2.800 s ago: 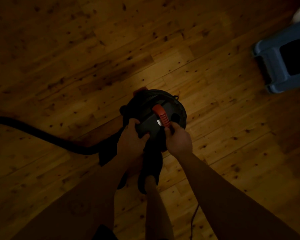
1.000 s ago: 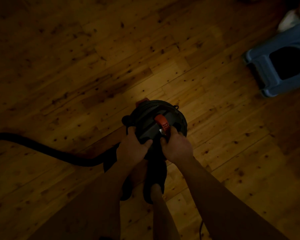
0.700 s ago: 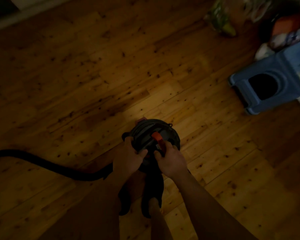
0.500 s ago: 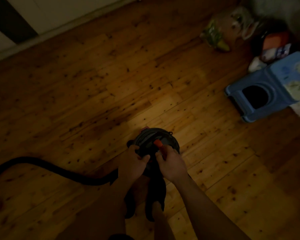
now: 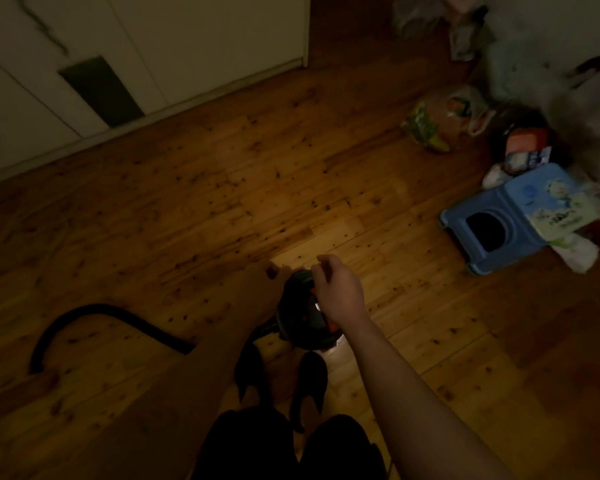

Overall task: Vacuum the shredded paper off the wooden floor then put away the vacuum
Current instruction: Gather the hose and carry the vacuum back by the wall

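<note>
Head view, light: dim room, one bright patch on the wooden floor (image 5: 291, 209) just beyond the hands; edges of the frame blurred.
Vacuum: a black round canister vacuum (image 5: 303, 317) with small orange parts stands on the floor near centre, partly covered by both hands and the right forearm.
Hose: a black hose (image 5: 94, 317) curves away to the left; its near end is lost behind the left forearm.
Left hand: left hand (image 5: 260, 289) is in shadow over the vacuum's left side; whether it grips anything is not clear.
Right hand: right hand (image 5: 336, 289) is above the vacuum's top with fingers curled loosely inward; no object shows in it, and contact with the vacuum is unclear.
Feet: two dark shoes (image 5: 309, 379) just near of the vacuum.
Far right: a blue plastic stool (image 5: 499, 233) on its side, with blurred bags behind it.
Far left: pale cabinet doors (image 5: 153, 46).
Writing: none readable.
Shredded paper: none can be made out on the floor in this light.
</note>
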Available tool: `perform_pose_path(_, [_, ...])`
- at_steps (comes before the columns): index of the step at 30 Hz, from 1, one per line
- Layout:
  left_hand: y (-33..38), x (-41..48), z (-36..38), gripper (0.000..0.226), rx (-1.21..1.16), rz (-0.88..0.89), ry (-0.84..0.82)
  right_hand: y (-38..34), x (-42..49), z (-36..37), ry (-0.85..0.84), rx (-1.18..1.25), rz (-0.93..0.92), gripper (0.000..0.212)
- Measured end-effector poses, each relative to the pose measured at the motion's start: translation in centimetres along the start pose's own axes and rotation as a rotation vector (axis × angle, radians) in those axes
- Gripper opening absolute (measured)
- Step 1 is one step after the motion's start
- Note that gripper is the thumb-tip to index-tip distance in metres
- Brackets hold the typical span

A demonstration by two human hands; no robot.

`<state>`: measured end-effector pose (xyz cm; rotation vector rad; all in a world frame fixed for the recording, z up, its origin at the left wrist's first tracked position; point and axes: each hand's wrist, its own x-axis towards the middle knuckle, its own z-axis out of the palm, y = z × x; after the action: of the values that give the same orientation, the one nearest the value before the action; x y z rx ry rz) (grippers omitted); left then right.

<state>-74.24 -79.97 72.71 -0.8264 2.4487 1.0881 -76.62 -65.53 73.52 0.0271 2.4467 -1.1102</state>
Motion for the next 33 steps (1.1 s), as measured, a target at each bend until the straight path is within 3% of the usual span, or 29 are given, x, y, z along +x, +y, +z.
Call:
perform_pose_path(12, [2.2,-6.5,-6.8,0.032,-0.088,0.12,0.229,-6.0,-3.5,-3.1,-0.028,0.022,-0.204,0.03])
perform_pose_path(20, [-1.4,-10.6,-12.4,0.04,-0.145,0.059,0.387,-12.4,-6.0,0.1,-0.2,-0.027,-0.35,0.021])
perform_pose_path(26, [-7.5,-14.0,-15.1,0.042,-0.241,0.043,0.505,-15.8,-8.8,4.7,-0.28,-0.097,-0.449,0.018])
perform_pose_path(33, [-19.5,-21.0,-18.5,0.044,-0.356,-0.057,0.649,-20.0,-16.1,14.4,-0.451,-0.208,-0.575,0.013])
